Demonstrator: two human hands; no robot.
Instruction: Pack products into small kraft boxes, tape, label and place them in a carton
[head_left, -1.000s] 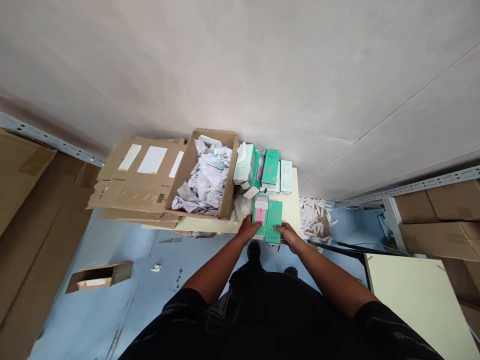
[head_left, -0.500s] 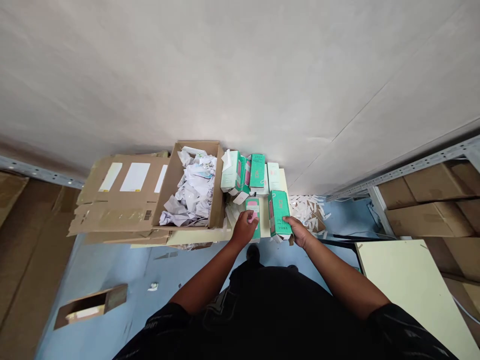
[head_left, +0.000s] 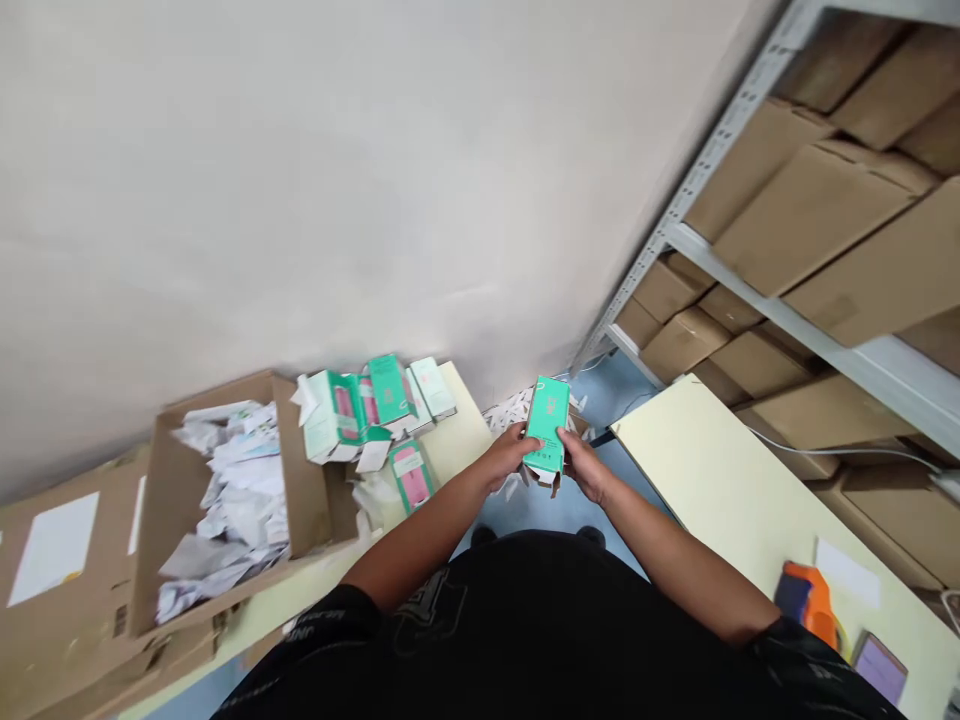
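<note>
A green carton (head_left: 549,425) with pink lettering is held between both my hands, off the table; its near end flaps hang open. My left hand (head_left: 508,455) grips the carton's left side, thumb across its face. On the right side my right hand (head_left: 583,465) clasps the same carton near its lower end. To the left, another green carton with a pink panel (head_left: 412,475) lies on the pale table (head_left: 461,415). Behind it stand several green and white cartons (head_left: 390,385), some with raised flaps.
A cardboard box (head_left: 304,500) full of crumpled white paper (head_left: 247,480) stands at left beside flattened cardboard (head_left: 52,610). White scraps (head_left: 512,408) lie beyond my hands. At right, a second table (head_left: 697,450) carries an orange tape dispenser (head_left: 817,600); shelves (head_left: 757,290) hold brown boxes.
My view has swung to the right. My left hand has left the carton with the pink panel and joined my right hand on the green carton, which has moved right, off the table.
</note>
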